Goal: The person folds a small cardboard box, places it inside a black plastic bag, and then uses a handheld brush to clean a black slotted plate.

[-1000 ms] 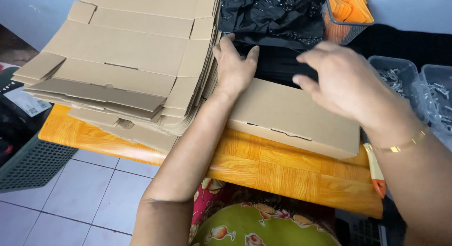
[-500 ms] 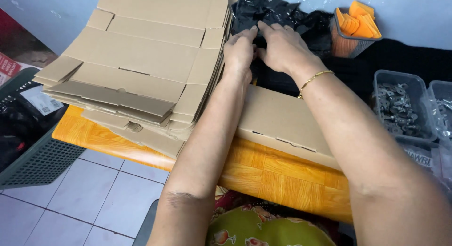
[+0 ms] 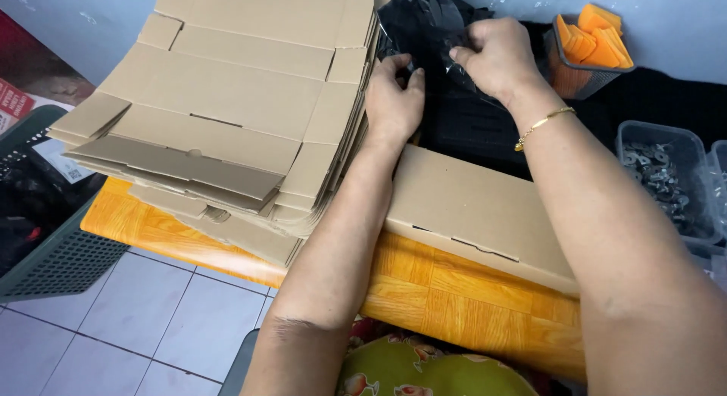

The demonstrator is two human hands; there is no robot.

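Note:
My right hand (image 3: 496, 57) pinches a crinkled black plastic bag (image 3: 428, 25) at the back of the table. My left hand (image 3: 394, 101) rests beside it, fingers curled on the bag's lower edge, over a dark item (image 3: 469, 127). A closed brown cardboard box (image 3: 477, 210) lies under my forearms on the orange wooden table (image 3: 447, 301). A tall stack of flat, unfolded cardboard boxes (image 3: 227, 108) sits just left of my left hand.
A small basket of orange pieces (image 3: 591, 51) stands at the back right. Clear plastic bins of small metal parts (image 3: 666, 176) sit at the right edge. A dark green mesh basket (image 3: 45, 237) stands on the tiled floor at left.
Both hands moved from the closed box back to the black plastic bag. The right hand has taken hold of the bag; the left hand has shifted up next to it.

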